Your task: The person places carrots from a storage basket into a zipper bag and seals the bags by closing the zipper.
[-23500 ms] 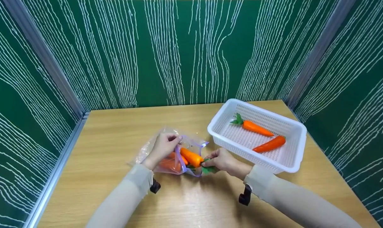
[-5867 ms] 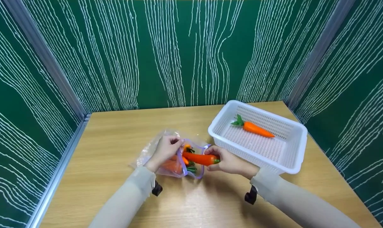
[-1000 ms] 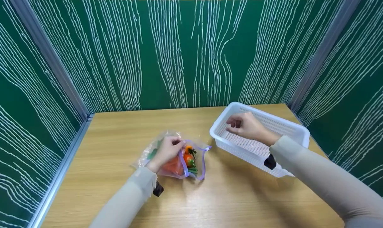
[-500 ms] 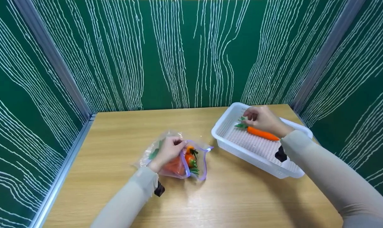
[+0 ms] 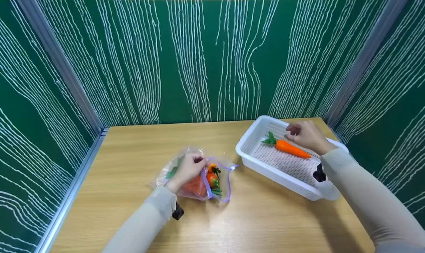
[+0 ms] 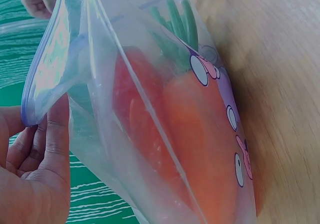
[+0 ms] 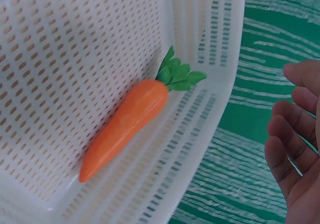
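Note:
My left hand [image 5: 188,169] pinches the purple zip edge [image 6: 34,103] of a clear zip bag [image 5: 195,189], keeping its mouth apart. Several orange and red carrots lie inside, stem ends towards the opening; a big orange carrot [image 6: 197,134] with green stalks shows through the plastic in the left wrist view. One orange carrot [image 5: 292,149] with green leaves lies in the white perforated basket [image 5: 275,172]. Above the basket's far side is my right hand [image 5: 307,135], fingers loosely bent and holding nothing. In the right wrist view these fingers [image 7: 287,134] are apart from the carrot [image 7: 125,126].
The wooden table [image 5: 135,140] carries the bag at centre and the basket at right. Green panels with white lines [image 5: 184,63] rise behind and at both sides, with grey metal posts [image 5: 61,63] at the corners. A black wrist strap piece [image 5: 319,174] hangs under my right wrist.
A red carrot, held at the bag's mouth 5.9 s ago, is now inside. My right hand went over the basket and has since shifted right, off the leaves. My left hand keeps its pinch.

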`<action>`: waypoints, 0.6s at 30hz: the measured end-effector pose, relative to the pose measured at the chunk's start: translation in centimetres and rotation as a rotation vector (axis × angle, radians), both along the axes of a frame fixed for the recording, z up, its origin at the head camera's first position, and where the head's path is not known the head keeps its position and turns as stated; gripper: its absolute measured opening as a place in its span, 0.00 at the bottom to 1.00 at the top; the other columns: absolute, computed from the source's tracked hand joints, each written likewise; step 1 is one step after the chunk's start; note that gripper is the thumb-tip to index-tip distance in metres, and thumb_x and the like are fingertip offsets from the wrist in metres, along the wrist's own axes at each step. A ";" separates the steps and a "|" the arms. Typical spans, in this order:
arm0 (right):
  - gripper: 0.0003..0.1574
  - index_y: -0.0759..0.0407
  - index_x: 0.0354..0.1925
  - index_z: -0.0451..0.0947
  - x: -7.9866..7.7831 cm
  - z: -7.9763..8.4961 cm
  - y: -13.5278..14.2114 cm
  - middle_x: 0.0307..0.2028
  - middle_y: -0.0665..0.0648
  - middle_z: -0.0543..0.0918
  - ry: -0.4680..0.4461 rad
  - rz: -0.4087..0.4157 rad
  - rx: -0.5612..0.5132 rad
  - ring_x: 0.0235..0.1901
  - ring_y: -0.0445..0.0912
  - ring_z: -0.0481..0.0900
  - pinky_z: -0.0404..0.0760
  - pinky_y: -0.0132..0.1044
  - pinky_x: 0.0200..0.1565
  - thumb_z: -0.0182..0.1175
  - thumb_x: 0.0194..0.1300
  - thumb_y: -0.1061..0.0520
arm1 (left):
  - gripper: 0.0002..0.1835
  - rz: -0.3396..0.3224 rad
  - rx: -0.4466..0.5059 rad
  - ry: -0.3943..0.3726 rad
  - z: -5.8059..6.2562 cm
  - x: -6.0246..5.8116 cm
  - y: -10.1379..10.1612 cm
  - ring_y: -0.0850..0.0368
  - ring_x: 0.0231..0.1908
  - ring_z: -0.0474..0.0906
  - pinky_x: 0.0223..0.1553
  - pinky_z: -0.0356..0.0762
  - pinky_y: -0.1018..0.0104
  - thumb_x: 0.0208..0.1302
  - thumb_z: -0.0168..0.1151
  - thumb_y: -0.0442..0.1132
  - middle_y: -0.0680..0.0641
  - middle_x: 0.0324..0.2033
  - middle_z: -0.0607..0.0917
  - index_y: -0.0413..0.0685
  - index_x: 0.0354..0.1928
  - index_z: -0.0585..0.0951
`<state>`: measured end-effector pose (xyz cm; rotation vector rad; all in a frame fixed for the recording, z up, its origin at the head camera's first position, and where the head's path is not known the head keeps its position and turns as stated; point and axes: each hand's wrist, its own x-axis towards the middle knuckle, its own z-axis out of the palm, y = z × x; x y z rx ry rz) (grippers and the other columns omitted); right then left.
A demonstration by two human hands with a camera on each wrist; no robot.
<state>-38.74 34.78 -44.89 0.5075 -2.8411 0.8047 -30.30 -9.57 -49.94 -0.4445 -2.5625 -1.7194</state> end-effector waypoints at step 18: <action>0.20 0.67 0.55 0.86 -0.7 -4.0 3.0 0.45 0.67 0.88 -0.092 -0.139 -0.056 0.41 0.58 0.81 0.86 0.49 0.49 0.70 0.73 0.54 | 0.10 0.005 -0.017 0.016 0.0 0.0 -0.1 0.63 0.30 0.81 0.34 0.81 0.77 0.77 0.65 0.34 0.40 0.32 0.90 0.35 0.40 0.91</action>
